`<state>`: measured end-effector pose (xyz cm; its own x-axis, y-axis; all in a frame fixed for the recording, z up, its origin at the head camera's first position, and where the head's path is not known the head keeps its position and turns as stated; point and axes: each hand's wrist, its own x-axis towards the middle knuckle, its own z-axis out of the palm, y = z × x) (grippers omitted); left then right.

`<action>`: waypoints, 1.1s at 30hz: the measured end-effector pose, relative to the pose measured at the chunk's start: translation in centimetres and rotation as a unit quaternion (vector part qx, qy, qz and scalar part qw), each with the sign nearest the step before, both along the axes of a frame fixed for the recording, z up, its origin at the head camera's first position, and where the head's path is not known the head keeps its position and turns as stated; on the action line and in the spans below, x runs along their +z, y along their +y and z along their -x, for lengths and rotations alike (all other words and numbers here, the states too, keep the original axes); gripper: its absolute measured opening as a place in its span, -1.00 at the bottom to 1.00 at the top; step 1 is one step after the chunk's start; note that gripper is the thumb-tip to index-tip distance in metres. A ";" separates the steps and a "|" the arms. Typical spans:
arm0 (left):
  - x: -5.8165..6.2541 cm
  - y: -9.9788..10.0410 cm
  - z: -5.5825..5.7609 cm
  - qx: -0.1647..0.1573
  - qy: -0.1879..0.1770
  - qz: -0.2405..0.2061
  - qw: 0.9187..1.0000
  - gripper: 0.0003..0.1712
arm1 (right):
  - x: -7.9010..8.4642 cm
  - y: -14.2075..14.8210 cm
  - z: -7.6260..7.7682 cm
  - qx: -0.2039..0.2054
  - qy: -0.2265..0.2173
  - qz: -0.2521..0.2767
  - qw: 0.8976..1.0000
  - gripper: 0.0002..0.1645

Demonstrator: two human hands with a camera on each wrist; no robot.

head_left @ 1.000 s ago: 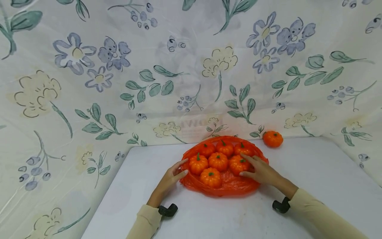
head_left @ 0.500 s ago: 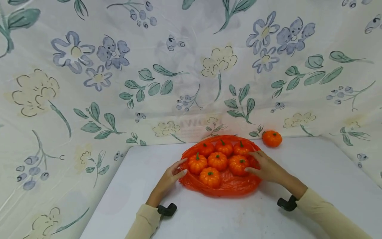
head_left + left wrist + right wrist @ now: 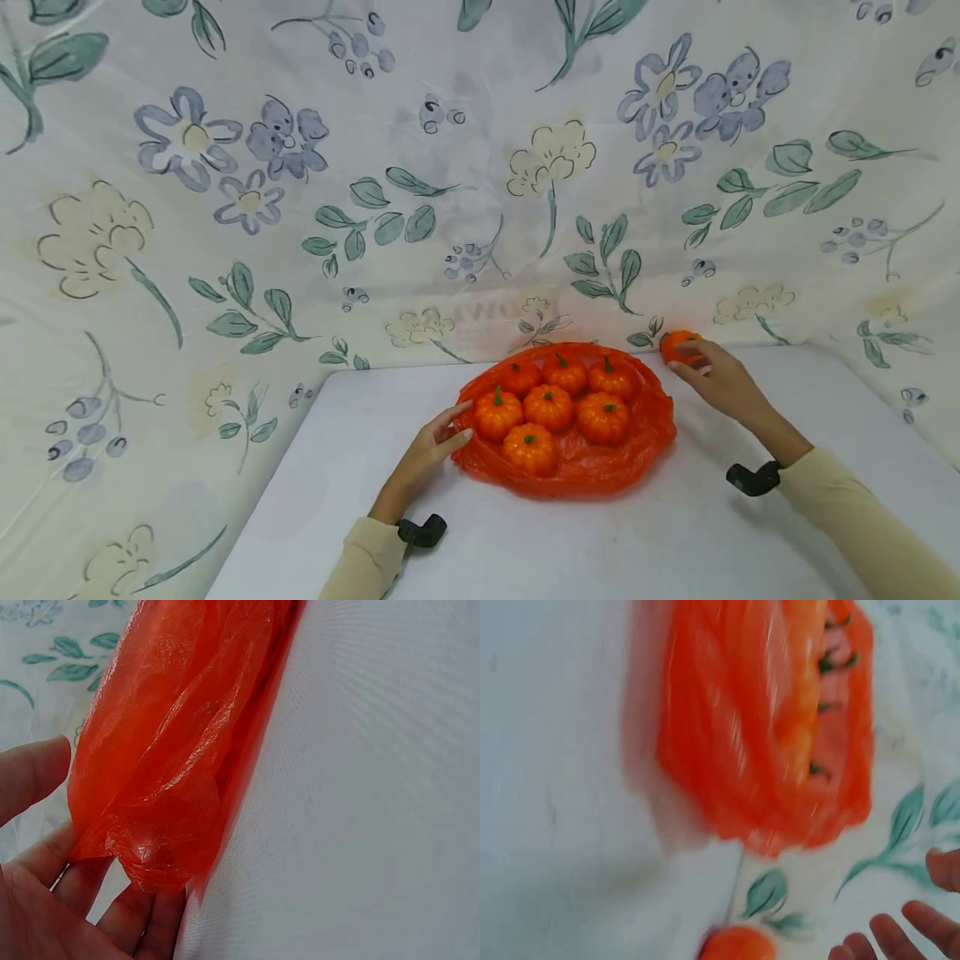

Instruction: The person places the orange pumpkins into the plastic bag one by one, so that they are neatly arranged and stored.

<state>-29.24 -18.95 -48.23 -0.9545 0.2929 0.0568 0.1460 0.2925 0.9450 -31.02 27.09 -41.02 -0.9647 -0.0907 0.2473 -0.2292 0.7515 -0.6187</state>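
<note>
Several small orange pumpkins [image 3: 548, 407] with green stems sit in a red plastic bag [image 3: 600, 477] spread open on the table. My left hand [image 3: 422, 454] rests at the bag's left edge. In the left wrist view, its fingers [image 3: 127, 919] touch the crumpled red plastic while the thumb stands apart from it. At the back right is a lone pumpkin [image 3: 678, 340], partly hidden behind my right hand [image 3: 723, 383]. The right wrist view shows that hand's fingers [image 3: 892, 937] spread with nothing between them, and the lone pumpkin [image 3: 739, 945] a little apart.
The white table [image 3: 360, 408] ends at the back against a sheet [image 3: 480, 208] printed with flowers and leaves. A black wrist device [image 3: 422, 531] is on the left wrist, another black wrist device [image 3: 753, 478] on the right.
My right hand has left the bag's right side and moved right and back to the lone pumpkin. The left hand stays at the bag's left edge.
</note>
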 end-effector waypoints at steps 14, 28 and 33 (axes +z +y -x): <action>-0.1 0.1 -0.4 0.000 0.008 -0.002 1.000 -0.37 | -1.4 3.2 4.9 -0.088 -0.141 0.037 0.985 0.06; -0.3 -0.3 -0.3 0.000 0.006 -0.006 1.000 -0.37 | -3.3 3.5 7.9 -0.120 -0.203 0.076 0.969 0.22; -0.2 -0.2 -0.3 -0.001 0.006 -0.005 1.000 -0.36 | -3.8 3.5 8.1 -0.125 -0.199 0.079 0.969 0.16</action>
<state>-28.91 -19.14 -48.45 -0.9533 0.2937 0.0700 0.1568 0.2835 0.9461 -39.11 30.63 -44.83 -0.9734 0.1673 -0.1563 0.2278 0.6409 -0.7330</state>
